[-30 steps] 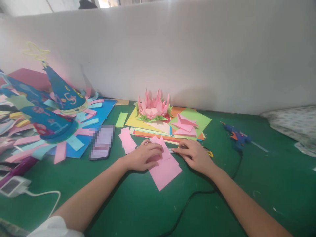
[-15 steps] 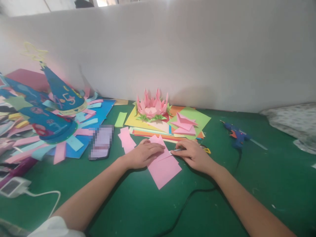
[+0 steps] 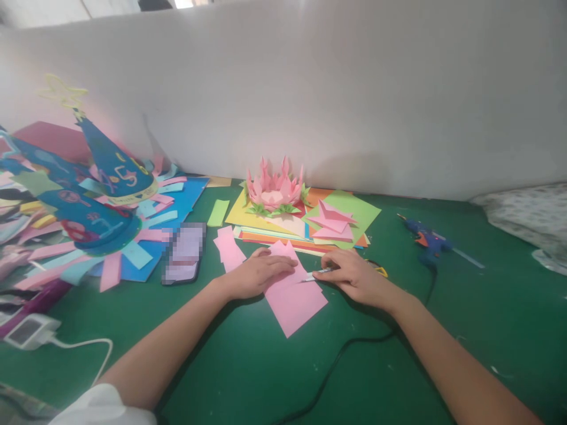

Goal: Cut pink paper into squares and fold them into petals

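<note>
My left hand (image 3: 261, 274) lies flat with fingers stretched out, pressing on pink paper (image 3: 295, 310) on the green table. The paper has a folded piece with pointed tips at its far end. My right hand (image 3: 357, 277) is closed on a craft knife (image 3: 316, 275), its thin silver blade lying over the paper's right side, with the tip at a fold or slit. My fingers hide most of its body. A yellow and black end (image 3: 380, 270) shows behind the hand; I cannot tell whether it belongs to the knife. Pink strips (image 3: 229, 248) lie beyond my left hand.
A pink paper lotus (image 3: 274, 195) stands on coloured sheets, beside folded pink pieces (image 3: 332, 221). At right lies a blue glue gun (image 3: 425, 239), its black cord (image 3: 336, 360) crossing the table. A phone (image 3: 185, 254) and blue cone hats (image 3: 115, 165) are at left.
My right hand has slid slightly to the right, and more of the blade shows over the paper. My left hand stays pressed on the paper. The whole view has shifted a little.
</note>
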A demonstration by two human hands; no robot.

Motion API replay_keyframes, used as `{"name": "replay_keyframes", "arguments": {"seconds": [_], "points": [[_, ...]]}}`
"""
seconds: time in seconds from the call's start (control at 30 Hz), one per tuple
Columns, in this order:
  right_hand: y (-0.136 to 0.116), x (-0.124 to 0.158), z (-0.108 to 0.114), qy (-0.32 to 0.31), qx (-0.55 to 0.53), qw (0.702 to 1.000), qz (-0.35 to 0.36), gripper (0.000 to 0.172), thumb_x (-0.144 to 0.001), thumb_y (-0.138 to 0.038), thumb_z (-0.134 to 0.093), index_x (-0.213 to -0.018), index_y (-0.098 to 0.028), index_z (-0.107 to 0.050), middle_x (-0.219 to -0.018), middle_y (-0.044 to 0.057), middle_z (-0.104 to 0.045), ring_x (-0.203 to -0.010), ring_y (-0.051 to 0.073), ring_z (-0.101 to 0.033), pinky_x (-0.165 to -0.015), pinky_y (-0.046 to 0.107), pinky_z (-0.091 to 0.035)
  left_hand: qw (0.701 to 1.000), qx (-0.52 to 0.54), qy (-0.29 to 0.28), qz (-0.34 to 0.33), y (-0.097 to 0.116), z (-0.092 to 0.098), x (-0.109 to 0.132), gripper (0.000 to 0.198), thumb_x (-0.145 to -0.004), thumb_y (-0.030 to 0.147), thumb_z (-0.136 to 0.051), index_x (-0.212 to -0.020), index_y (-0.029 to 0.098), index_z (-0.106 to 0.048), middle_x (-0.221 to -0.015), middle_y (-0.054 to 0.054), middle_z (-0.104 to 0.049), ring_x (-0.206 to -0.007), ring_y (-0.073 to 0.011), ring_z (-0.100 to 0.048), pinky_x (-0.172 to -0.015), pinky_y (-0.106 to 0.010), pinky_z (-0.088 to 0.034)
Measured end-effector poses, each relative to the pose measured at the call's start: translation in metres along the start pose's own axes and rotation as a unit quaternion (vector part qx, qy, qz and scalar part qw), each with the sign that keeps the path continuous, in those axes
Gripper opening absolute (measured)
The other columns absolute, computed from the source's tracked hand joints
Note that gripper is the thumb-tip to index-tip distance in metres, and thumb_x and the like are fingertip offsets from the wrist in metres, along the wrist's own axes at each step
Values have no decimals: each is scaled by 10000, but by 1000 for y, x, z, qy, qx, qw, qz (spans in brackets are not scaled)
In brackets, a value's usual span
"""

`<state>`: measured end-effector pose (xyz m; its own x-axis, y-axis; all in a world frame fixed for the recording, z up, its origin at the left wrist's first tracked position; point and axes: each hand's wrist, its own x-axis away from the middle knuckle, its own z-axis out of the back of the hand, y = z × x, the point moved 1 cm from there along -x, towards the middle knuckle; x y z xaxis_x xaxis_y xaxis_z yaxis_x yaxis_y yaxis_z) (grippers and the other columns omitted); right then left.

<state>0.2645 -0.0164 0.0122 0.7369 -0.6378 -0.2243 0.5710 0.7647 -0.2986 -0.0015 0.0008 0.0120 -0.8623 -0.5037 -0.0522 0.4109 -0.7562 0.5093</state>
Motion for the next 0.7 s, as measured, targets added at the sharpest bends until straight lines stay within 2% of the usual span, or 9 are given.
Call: {"name": "replay_keyframes", "arguments": {"seconds": [0.23,0.5,0.7], "points": [[0,3,-4,26,-16,999,-9,362,-894,-132,-460,-1116,-352,-641,-927,50,-586,-874,182,-540,-733,344,-436,1000,11,-3,10,1,2,-1,437,-899,115,-282,-1270,304,-414,-1383,-32,-472,-1273,-165,-422,-1039,-398,-233],[-5,-3,-16,79,-19,997,-13,246,-885,-200,-520,-1038,-301,-686,-881,58,-614,-839,187,-553,-723,358,-455,1000,20,8,17,-4,-1,0,503,-867,96,-320,-1316,319,-353,-1352,-36,-505,-1233,-176,-466,-1057,-432,-222],[-8,-5,-14,62,-17,998,4,257,-914,-223,-479,-1049,-310,-680,-906,61,-611,-843,185,-540,-724,358,-440,1000,12,4,13,-3,-2,1,547,-849,70,-327,-1334,323,-326,-1390,-32,-462,-1254,-184,-443,-1048,-435,-233]]}}
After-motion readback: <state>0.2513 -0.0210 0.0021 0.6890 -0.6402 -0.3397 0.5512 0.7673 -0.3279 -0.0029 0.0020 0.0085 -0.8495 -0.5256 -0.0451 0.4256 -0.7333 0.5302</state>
